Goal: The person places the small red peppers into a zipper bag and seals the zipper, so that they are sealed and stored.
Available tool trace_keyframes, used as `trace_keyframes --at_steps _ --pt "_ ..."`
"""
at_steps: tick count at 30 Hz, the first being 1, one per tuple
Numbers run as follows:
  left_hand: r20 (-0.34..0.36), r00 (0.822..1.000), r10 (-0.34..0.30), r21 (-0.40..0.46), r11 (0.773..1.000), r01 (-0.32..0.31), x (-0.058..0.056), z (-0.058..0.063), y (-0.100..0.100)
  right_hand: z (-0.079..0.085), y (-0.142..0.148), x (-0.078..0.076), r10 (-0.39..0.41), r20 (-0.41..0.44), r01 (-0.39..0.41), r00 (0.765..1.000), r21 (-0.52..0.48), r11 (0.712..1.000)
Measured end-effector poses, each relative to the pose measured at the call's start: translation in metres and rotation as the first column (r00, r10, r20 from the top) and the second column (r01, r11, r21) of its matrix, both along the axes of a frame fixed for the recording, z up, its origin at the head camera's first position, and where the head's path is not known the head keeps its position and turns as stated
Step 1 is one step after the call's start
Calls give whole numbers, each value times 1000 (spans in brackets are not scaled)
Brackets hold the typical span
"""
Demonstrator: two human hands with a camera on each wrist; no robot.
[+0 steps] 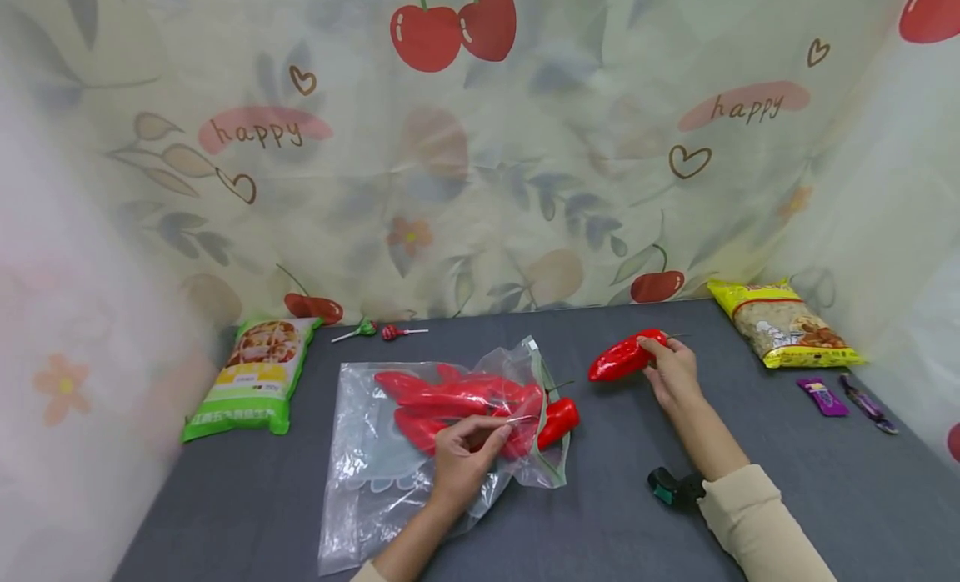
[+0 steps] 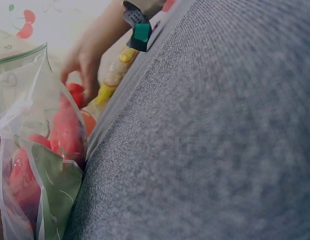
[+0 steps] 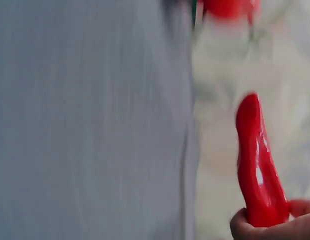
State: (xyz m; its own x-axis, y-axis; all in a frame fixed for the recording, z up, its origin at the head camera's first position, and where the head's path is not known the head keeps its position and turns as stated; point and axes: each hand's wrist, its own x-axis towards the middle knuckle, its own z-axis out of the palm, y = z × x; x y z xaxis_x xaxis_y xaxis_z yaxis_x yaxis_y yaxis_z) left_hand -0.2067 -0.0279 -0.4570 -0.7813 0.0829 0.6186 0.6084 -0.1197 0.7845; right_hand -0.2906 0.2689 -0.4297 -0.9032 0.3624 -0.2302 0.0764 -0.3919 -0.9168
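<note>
A clear zip bag lies on the dark table with several glossy red chili peppers inside. One red pepper sticks partly out of the bag's mouth, which faces right. My left hand pinches the bag's plastic near that mouth, thumb against fingers. To the right, my right hand grips another red pepper by its stem end, tip pointing left toward the bag. That held pepper also fills the right side of the right wrist view. In the left wrist view, the bag's green-edged opening stands apart.
A green and white food packet lies at the left, with two lollipops behind the bag. At the right are a yellow packet, a purple wrapped candy and a dark slim wrapper. A printed curtain borders the table's back.
</note>
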Motion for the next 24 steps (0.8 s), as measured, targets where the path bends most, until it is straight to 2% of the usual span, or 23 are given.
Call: trace_keyframes --at_steps 4,7,12,18,21,24 --pt "-3 1000 -3 5 1000 3 0 -1 0 -6 -44 6 -3 -105 -4 994 -66 998" --pt "-3 1000 1 4 1000 -1 0 -1 0 -15 -66 9 32 -126 -41 991 -62 997" --pt "9 1000 10 -1 1000 -10 -1 -2 -1 -24 -77 13 159 -77 -154 984 70 986" --pt "10 1000 4 -4 1000 -4 -1 -1 -1 -26 -84 12 218 -69 -205 973 163 965" --pt "-6 1000 -10 -1 1000 10 -1 -1 -2 -26 -92 6 263 -53 -236 963 296 925" --pt "-26 999 -25 6 1000 26 -1 -1 -2 -24 -96 2 346 -17 -304 938 442 844"
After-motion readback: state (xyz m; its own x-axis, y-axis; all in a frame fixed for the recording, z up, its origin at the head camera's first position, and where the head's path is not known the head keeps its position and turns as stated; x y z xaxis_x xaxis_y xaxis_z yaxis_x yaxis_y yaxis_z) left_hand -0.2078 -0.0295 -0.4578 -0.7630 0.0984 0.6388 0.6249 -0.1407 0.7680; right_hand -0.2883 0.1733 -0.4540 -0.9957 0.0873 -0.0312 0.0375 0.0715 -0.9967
